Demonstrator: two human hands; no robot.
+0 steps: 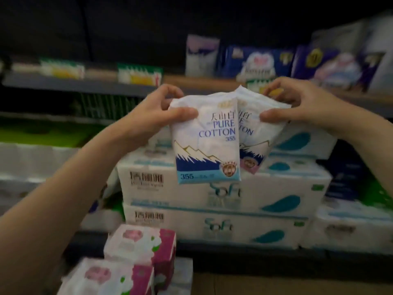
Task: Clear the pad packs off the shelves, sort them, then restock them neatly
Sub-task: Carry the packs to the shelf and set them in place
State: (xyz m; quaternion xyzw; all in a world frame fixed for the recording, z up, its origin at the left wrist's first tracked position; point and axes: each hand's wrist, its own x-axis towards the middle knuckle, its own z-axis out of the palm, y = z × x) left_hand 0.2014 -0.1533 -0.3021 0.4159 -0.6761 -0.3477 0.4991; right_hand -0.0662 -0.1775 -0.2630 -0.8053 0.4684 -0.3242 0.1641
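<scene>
overlapping, front pad pack (207,143) half hides rear pad pack (255,133); fingers (170,96) pinch both.

The front pad pack (207,141) I hold reads "PURE COTTON 355", with "355" again on its bottom band, the pack behind it (253,133) shows only "TON", and two stacked white tissue packs (223,194) read "Soft".
</scene>
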